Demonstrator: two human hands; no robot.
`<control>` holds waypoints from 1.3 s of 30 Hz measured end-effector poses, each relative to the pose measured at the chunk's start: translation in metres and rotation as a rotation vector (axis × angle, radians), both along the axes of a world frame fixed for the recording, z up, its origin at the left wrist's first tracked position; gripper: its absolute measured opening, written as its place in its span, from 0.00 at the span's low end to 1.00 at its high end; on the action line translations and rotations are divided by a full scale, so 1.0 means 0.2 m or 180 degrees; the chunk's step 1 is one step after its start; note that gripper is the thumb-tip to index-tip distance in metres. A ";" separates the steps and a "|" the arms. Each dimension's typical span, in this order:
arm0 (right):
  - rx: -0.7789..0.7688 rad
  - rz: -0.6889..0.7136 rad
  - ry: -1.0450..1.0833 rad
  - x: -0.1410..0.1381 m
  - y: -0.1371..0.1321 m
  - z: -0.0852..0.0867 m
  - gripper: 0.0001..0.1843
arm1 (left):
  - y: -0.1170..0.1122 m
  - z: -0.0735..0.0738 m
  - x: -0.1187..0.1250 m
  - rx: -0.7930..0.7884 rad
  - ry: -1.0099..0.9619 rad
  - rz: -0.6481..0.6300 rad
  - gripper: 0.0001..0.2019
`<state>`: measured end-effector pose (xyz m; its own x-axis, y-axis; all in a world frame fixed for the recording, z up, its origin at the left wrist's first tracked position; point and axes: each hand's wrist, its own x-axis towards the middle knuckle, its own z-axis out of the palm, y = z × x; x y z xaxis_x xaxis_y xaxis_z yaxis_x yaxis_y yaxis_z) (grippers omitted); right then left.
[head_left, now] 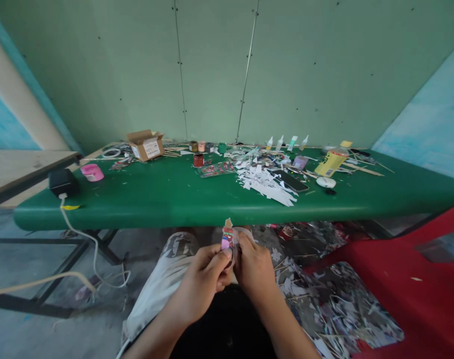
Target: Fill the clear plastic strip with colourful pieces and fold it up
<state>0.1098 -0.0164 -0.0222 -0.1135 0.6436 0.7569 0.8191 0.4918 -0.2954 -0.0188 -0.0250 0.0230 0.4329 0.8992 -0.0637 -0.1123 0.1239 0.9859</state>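
Note:
My left hand (206, 276) and my right hand (254, 267) meet in front of my lap, below the front edge of the green table (167, 199). Both pinch a small colourful paper cut-out (227, 236), pink and red with a tan tip, which stands upright between the fingertips. Both hands have their fingers closed on it. Behind the cut-out a bit of pale paper shows by my right fingers.
The table carries a heap of white paper scraps (266, 182), a phone (291, 180), a yellow bottle (331, 162), small paint pots (198, 159), glue tubes (280, 142), a cardboard box (146, 144), a pink tub (92, 172) and a black adapter (63, 181). A red chair (410, 284) is at the right; scraps litter the floor.

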 end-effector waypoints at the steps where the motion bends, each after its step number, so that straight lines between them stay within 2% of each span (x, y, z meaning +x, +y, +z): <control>1: -0.0012 -0.0084 0.0041 0.00 0.00 -0.01 0.17 | 0.00 0.00 0.01 -0.0072 -0.0028 -0.0053 0.17; 5: -0.0090 -0.0352 0.0381 -0.01 0.00 -0.03 0.16 | -0.01 0.02 0.03 -0.0241 -0.0133 -0.0215 0.16; 10: -0.0304 -0.0482 0.0708 -0.01 0.01 -0.05 0.18 | -0.01 0.02 0.06 -0.0201 -0.0071 -0.0264 0.16; 13: -0.0454 -0.0737 0.1176 0.02 0.04 -0.03 0.19 | -0.02 0.03 0.06 -0.0204 0.0018 -0.0284 0.15; 15: -0.0608 -0.0839 0.1756 0.07 0.06 0.02 0.18 | -0.03 0.04 0.06 -0.0209 0.0046 -0.0312 0.15; 17: -0.0698 -0.0429 0.2645 0.14 0.06 0.07 0.13 | -0.03 0.05 0.05 -0.0166 0.0043 -0.0330 0.15; 19: -0.0921 0.0408 0.3623 0.20 0.04 0.11 0.11 | -0.02 0.05 0.05 -0.0028 0.0058 -0.0286 0.15; 21: -0.1258 0.1142 0.3997 0.22 0.01 0.15 0.14 | -0.02 0.05 0.04 0.0188 0.0125 -0.0213 0.16; 23: -0.1551 0.1483 0.3580 0.21 -0.03 0.17 0.17 | -0.02 0.04 0.04 0.0416 0.0242 -0.0144 0.17; 25: -0.1639 0.1534 0.2882 0.16 -0.06 0.18 0.15 | -0.02 0.03 0.04 0.0561 0.0383 -0.0133 0.18; 27: -0.1531 0.1489 0.2527 0.10 -0.08 0.18 0.16 | -0.03 0.02 0.03 0.0660 0.0554 -0.0179 0.19; 29: -0.1425 0.1386 0.2528 0.05 -0.09 0.17 0.16 | -0.03 0.01 0.01 0.0865 0.0743 -0.0144 0.20; 33: -0.1565 0.1374 0.2617 0.02 -0.10 0.16 0.16 | -0.01 0.00 -0.03 0.1408 0.0724 0.0314 0.18; 35: -0.1741 0.1664 0.2611 0.01 -0.11 0.16 0.16 | 0.00 0.00 -0.04 0.1434 0.0523 0.0460 0.18; 37: -0.1919 0.2047 0.2625 0.01 -0.12 0.15 0.15 | 0.00 0.00 -0.04 0.1291 0.0369 0.0536 0.18; 39: -0.2031 0.2239 0.2643 0.01 -0.13 0.14 0.14 | -0.01 0.01 -0.04 0.1095 0.0303 0.0572 0.18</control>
